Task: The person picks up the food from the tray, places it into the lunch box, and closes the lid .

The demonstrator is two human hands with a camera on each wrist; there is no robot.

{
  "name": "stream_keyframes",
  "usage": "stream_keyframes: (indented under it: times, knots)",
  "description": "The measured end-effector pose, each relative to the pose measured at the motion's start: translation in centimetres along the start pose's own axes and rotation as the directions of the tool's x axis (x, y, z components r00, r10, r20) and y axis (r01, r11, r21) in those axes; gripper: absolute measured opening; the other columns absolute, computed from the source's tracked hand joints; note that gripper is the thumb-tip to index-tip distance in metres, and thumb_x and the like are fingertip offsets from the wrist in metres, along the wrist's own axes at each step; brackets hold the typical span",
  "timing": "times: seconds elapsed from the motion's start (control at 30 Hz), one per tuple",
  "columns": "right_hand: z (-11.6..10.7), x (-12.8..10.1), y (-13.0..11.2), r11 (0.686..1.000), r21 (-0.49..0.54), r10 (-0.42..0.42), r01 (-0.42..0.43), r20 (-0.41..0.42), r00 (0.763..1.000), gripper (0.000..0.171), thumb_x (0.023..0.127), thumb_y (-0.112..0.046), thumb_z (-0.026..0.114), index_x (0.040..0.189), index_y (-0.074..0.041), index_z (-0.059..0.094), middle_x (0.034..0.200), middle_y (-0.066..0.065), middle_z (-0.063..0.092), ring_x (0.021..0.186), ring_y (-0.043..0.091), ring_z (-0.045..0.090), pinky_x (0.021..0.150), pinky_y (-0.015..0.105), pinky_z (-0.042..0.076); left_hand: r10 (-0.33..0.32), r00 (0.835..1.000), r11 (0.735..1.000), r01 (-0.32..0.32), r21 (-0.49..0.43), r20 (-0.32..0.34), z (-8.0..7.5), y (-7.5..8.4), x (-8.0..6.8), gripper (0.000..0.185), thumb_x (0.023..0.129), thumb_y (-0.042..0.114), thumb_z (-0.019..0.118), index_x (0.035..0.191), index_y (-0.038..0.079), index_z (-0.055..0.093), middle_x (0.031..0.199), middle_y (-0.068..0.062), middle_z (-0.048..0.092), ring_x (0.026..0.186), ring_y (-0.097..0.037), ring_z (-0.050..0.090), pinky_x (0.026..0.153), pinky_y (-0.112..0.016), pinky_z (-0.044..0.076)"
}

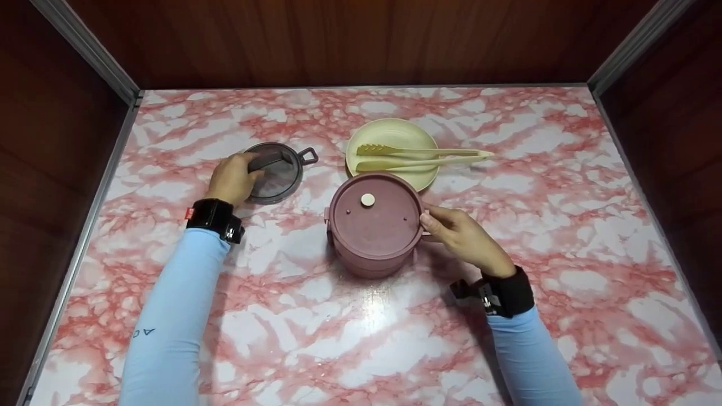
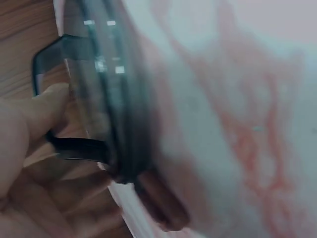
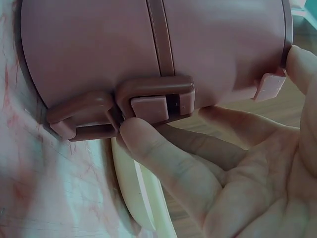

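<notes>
A round glass lid [image 1: 279,179] with a dark rim, an arched handle [image 1: 269,161] and a side loop lies at the left. My left hand [image 1: 233,179] is at this handle; in the left wrist view its thumb overlaps the handle, while the other fingers extend loosely below. A plum-coloured lidded pot [image 1: 375,225] stands upright in the middle, a cream knob on its flat top. My right hand [image 1: 462,234] touches the pot's right side, thumb at the rim. In the right wrist view, nearly straight fingers reach the pot's side and its brown folding handles [image 3: 153,89].
Behind the pot is a pale yellow plate [image 1: 389,128], partly hidden by it. Matching tongs [image 1: 451,152] lie across the plate, their joined end past its right edge. Dark wooden walls [image 1: 361,45] enclose the red-and-white marbled table [image 1: 564,225] at back and sides.
</notes>
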State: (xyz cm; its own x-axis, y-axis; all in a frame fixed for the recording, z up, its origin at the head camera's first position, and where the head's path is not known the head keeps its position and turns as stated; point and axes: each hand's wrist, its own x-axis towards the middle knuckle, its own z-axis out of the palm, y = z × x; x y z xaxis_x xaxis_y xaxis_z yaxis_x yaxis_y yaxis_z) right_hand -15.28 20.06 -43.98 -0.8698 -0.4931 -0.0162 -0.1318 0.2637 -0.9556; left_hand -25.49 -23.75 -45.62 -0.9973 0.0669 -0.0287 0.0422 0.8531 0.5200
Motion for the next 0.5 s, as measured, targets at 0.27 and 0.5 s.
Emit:
stream_keyframes:
  times: [0.27, 0.5]
  knots:
    - [-0.3, 0.0, 0.2, 1.000, -0.002, -0.011, 0.011, 0.020, 1.000, 0.042, 0.104, -0.024, 0.052, 0.144, -0.011, 0.052, 0.138, 0.008, 0.058, 0.115, 0.020, 0.063, 0.093, 0.038, 0.053, 0.014, 1.000, 0.999, -0.013, -0.030, 0.022, -0.3, -0.5, 0.3, 0.046, 0.095, 0.015, 0.068, 0.136, -0.003, 0.057, 0.135, -0.024, 0.057, 0.126, -0.040, 0.051, 0.104, -0.050, 0.041]
    - [-0.4, -0.2, 0.2, 1.000, -0.011, 0.005, -0.004, 0.033, 0.999, 0.043, 0.103, -0.025, 0.053, 0.143, -0.010, 0.053, 0.135, 0.008, 0.060, 0.112, 0.021, 0.065, 0.094, 0.046, 0.051, 0.033, 0.997, 0.999, -0.030, -0.037, 0.071, -1.1, -0.4, -0.2, 0.041, 0.095, 0.016, 0.068, 0.130, -0.004, 0.062, 0.132, -0.025, 0.058, 0.122, -0.040, 0.054, 0.100, -0.050, 0.045]
